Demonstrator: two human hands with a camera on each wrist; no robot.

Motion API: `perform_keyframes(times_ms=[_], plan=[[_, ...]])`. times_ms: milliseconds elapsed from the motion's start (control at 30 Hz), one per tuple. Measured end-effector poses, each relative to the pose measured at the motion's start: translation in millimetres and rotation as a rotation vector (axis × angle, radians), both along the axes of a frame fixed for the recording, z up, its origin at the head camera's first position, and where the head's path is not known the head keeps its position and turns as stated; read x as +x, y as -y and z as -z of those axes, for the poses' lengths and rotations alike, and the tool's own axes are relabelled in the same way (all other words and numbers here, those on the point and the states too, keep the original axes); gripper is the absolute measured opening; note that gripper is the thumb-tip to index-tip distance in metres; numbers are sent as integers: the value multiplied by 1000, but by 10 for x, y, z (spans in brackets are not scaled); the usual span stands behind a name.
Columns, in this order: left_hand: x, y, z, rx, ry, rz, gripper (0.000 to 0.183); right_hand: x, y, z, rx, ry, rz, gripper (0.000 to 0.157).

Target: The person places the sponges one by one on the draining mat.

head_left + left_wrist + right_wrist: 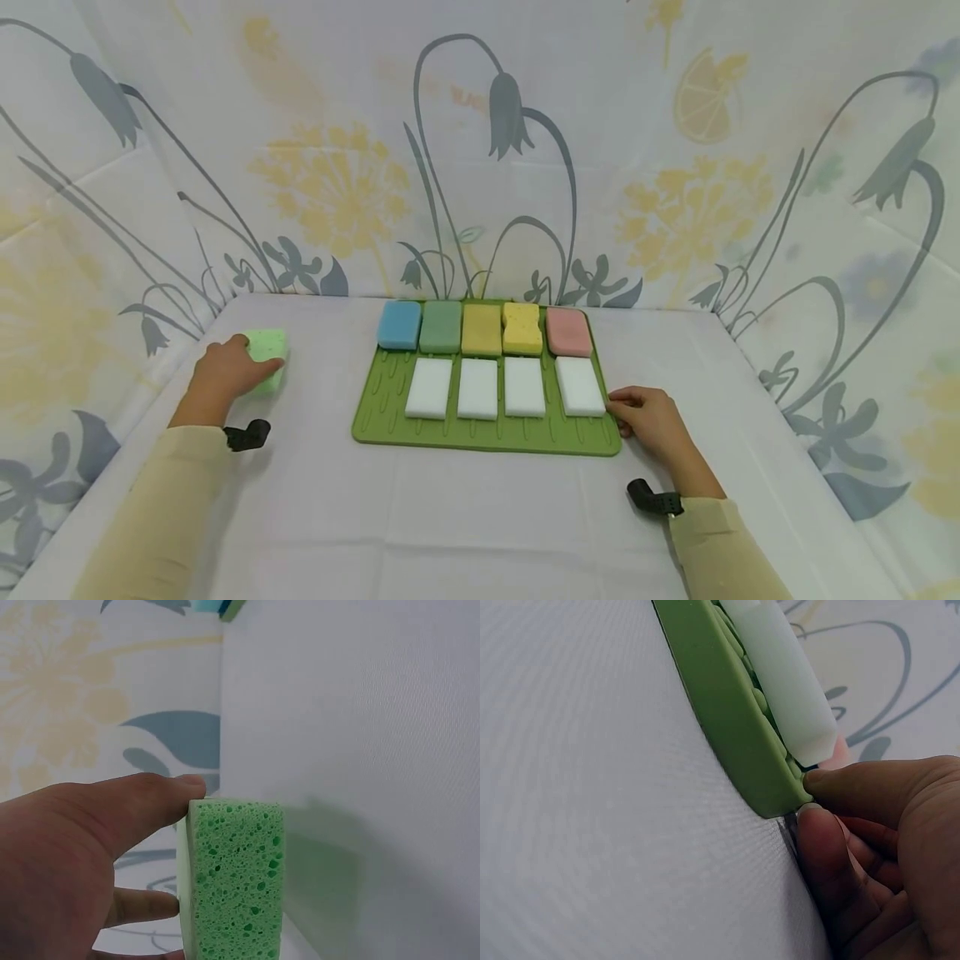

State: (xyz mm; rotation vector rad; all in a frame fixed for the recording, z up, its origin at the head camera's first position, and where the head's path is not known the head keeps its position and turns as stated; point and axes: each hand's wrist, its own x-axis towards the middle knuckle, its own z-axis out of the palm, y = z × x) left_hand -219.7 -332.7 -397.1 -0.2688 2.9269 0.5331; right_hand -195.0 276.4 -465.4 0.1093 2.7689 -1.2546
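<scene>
At the left of the table, my left hand (pixel 228 367) holds a light green sponge (pixel 275 346), thumb on one side and fingers on the other. Open pores cover the sponge's face (pixel 238 881) in the left wrist view. My right hand (pixel 651 419) pinches the right edge of a ribbed green mat (pixel 382 417) between thumb and finger. Close by its fingertips lies a white sponge block (pixel 791 690), one of several white blocks (pixel 431 388) in the mat's front row. Behind them sit a blue sponge (pixel 399 325), green sponge (pixel 441 327), two yellow sponges (pixel 482 330) and a pink sponge (pixel 569 332).
A white cloth (pixel 450 525) covers the table. Behind and at both sides hangs a flower-patterned curtain (pixel 480 167). Each wrist wears a black camera strap, such as the right strap (pixel 660 502).
</scene>
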Motion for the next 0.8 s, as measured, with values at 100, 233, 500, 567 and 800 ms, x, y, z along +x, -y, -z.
perform_keyframes(times_ms=[100, 233, 500, 567, 800], plan=[[17, -102, -25, 5, -8, 10, 87, -8, -4, -2, 2, -3, -3, 34], [45, -236, -24, 4, -26, 28, 86, -13, -8, -1, -4, -7, -3, 34], [102, -471, -8, 2, -22, 65, 88, -24, -25, 26, -1, -8, -6, 34], [111, -526, -4, -4, -23, 76, 88, -26, -30, 30, 0, -12, -7, 34], [149, -705, 19, -5, -26, 125, 87, -16, -25, 28, -12, -18, -12, 33]])
